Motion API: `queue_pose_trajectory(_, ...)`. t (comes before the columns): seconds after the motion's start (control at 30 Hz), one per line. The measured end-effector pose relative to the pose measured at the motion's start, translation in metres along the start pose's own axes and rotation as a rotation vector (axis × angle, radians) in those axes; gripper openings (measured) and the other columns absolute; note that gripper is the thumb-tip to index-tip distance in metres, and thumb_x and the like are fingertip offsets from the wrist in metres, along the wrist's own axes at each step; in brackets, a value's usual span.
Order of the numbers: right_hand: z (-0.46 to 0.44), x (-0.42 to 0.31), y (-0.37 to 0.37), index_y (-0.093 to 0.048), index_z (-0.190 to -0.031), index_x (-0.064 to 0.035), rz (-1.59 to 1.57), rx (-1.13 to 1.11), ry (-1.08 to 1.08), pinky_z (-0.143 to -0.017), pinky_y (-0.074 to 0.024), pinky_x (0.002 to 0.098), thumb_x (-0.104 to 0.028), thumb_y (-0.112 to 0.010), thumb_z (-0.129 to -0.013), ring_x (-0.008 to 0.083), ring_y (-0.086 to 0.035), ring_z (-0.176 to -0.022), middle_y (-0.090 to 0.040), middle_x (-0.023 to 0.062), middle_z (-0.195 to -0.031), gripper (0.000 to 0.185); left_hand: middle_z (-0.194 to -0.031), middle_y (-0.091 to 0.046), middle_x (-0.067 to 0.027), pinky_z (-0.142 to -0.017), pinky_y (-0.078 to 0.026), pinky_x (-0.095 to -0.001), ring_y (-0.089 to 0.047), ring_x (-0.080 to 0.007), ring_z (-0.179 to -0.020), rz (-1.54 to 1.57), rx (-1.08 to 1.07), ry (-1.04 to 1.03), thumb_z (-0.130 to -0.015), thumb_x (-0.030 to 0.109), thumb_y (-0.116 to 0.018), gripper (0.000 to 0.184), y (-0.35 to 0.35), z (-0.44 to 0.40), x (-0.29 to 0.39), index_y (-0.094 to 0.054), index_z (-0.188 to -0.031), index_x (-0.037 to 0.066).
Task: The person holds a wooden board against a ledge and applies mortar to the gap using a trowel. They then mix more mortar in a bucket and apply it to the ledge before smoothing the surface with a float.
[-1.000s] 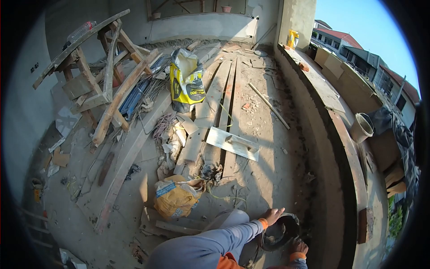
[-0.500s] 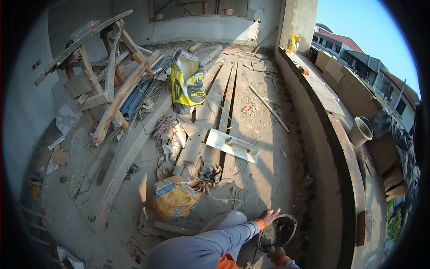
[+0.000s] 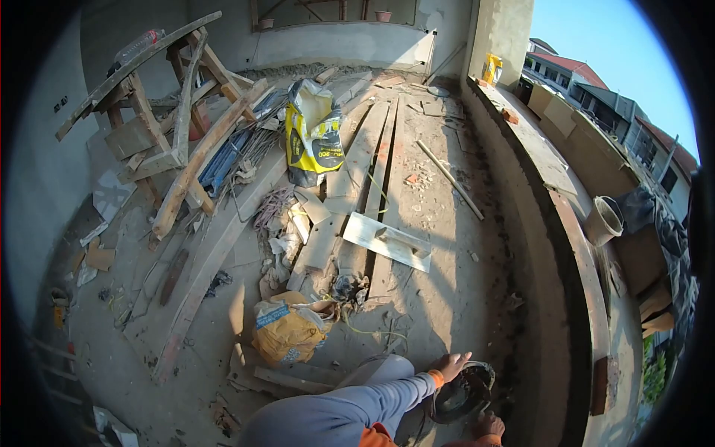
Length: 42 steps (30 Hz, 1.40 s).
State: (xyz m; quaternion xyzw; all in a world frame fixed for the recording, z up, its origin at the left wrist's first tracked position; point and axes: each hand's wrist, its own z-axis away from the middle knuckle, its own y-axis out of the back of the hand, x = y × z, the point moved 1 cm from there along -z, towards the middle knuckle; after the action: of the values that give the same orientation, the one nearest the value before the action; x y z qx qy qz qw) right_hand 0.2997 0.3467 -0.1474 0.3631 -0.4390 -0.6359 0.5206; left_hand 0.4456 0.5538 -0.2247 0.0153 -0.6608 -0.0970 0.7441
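Observation:
My left hand (image 3: 454, 367) is closed on the upper left rim of a dark round bucket (image 3: 458, 413), which stands on the floor by my knee. At the bucket's lower right side is my right hand (image 3: 488, 425), its fingers curled round something thin like a handle, too small to make out. The inside of the bucket is dark and shadowed. Ahead lies a flat float with a raised handle (image 3: 387, 240) on wooden boards. A crumpled yellow-brown bag (image 3: 289, 329) sits left of my knee.
A yellow and black bag (image 3: 313, 138) stands farther off, beside a wooden trestle (image 3: 179, 127). A low wall (image 3: 521, 216) runs along the right, with a pale bucket (image 3: 602, 222) beyond it. A stick (image 3: 450, 179) lies on the floor.
My right hand first moved left across the bucket's near side, then back to the right. The bucket tilted and its opening shifted, while my left hand stayed at the rim.

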Motion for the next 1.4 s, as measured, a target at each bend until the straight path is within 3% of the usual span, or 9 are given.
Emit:
queue_pose_trajectory(0.07,-0.008,0.014,-0.017,-0.067,-0.097,-0.0085,-0.014,0.023,-0.083,-0.074,-0.0518,0.0438,-0.040,-0.058,-0.081,0.0338,-0.066,-0.085,-0.068,0.0177,-0.089,0.037,-0.056,-0.044,-0.0167,-0.054,-0.040,-0.0385,-0.045,-0.0175,-0.054,-0.014,0.108,-0.056,-0.092,0.056,-0.046,0.063,0.001,-0.003,-0.004,-0.055,-0.071,-0.003)
queue_pose_trajectory(0.37,-0.051,-0.031,-0.010,-0.071,-0.087,-0.0099,0.114,-0.010,0.094,-0.074,-0.0537,0.0417,-0.028,-0.058,-0.078,0.0310,-0.067,-0.085,-0.069,0.0140,-0.087,0.023,-0.055,-0.045,-0.0155,-0.054,-0.040,-0.0374,-0.044,-0.0153,-0.055,-0.013,-0.004,-0.155,-0.091,0.056,-0.048,0.064,0.009,0.012,0.001,-0.056,-0.069,-0.003)
queue_pose_trajectory(0.47,-0.040,-0.052,-0.005,-0.071,-0.086,-0.0116,0.223,0.001,0.279,-0.071,-0.0541,0.0405,-0.026,-0.059,-0.075,0.0301,-0.068,-0.079,-0.070,0.0110,-0.083,0.021,-0.066,-0.057,-0.0248,-0.057,-0.044,-0.0415,-0.060,-0.0354,-0.062,0.037,0.028,-0.167,-0.090,0.053,-0.050,0.061,0.017,0.019,0.013,-0.059,-0.075,-0.005)
queue_pose_trajectory(0.63,-0.003,-0.052,0.018,-0.066,-0.092,-0.0142,0.311,-0.070,0.423,-0.069,-0.0531,0.0432,-0.023,-0.056,-0.077,0.0306,-0.067,-0.082,-0.068,0.0114,-0.083,0.021,-0.066,-0.057,-0.0246,-0.057,-0.044,-0.0411,-0.060,-0.0333,-0.061,-0.004,-0.048,-0.074,-0.090,0.055,-0.049,0.064,0.013,0.017,0.006,-0.058,-0.075,-0.006)
queue_pose_trajectory(0.97,-0.008,-0.019,-0.011,-0.068,-0.098,-0.0094,-0.035,-0.122,-0.159,-0.086,-0.0509,0.0397,-0.040,-0.067,-0.071,0.0306,-0.064,-0.100,-0.068,0.0121,-0.102,0.040,-0.071,-0.059,-0.0265,-0.060,-0.045,-0.0432,-0.061,-0.0419,-0.071,-0.099,0.011,0.003,-0.089,0.061,-0.044,0.069,0.006,0.014,0.012,-0.058,-0.074,-0.005)
queue_pose_trajectory(1.03,-0.023,-0.027,-0.045,-0.071,-0.095,-0.0114,-0.108,-0.133,-0.191,-0.085,-0.0513,0.0406,-0.036,-0.060,-0.075,0.0326,-0.064,-0.097,-0.067,0.0161,-0.104,0.033,-0.059,-0.050,-0.0193,-0.055,-0.041,-0.0393,-0.045,-0.0253,-0.054,-0.028,-0.001,-0.033,-0.088,0.061,-0.047,0.068,0.003,0.018,0.013,-0.053,-0.068,-0.004)
queue_pose_trajectory(1.1,-0.021,-0.049,-0.051,-0.070,-0.097,-0.0090,-0.106,-0.247,-0.146,-0.082,-0.0525,0.0398,-0.034,-0.061,-0.080,0.0291,-0.064,-0.100,-0.068,0.0129,-0.104,0.031,-0.072,-0.060,-0.0256,-0.061,-0.045,-0.0431,-0.061,-0.0421,-0.072,-0.011,0.033,-0.130,-0.089,0.061,-0.045,0.068,0.007,0.027,0.021,-0.060,-0.078,-0.004)
queue_pose_trajectory(1.17,-0.065,-0.012,-0.142,-0.070,-0.090,-0.0057,0.140,-0.368,0.339,-0.068,-0.0550,0.0386,-0.029,-0.058,-0.084,0.0268,-0.069,-0.081,-0.070,0.0124,-0.086,0.027,-0.071,-0.059,-0.0256,-0.060,-0.045,-0.0431,-0.060,-0.0415,-0.071,-0.001,0.089,-0.142,-0.088,0.061,-0.046,0.067,0.007,0.023,0.011,-0.059,-0.076,-0.004)
queue_pose_trajectory(1.4,0.005,-0.069,-0.036,-0.066,-0.079,0.0002,-0.609,-0.446,-0.071,-0.046,-0.0504,0.0325,-0.027,-0.053,-0.086,0.0235,-0.061,-0.046,-0.062,0.0110,-0.058,0.031,-0.061,-0.053,-0.0241,-0.055,-0.041,-0.0434,-0.055,-0.0379,-0.057,-0.022,0.086,-0.088,-0.088,0.059,-0.048,0.067,0.007,0.013,0.007,-0.054,-0.067,-0.004)
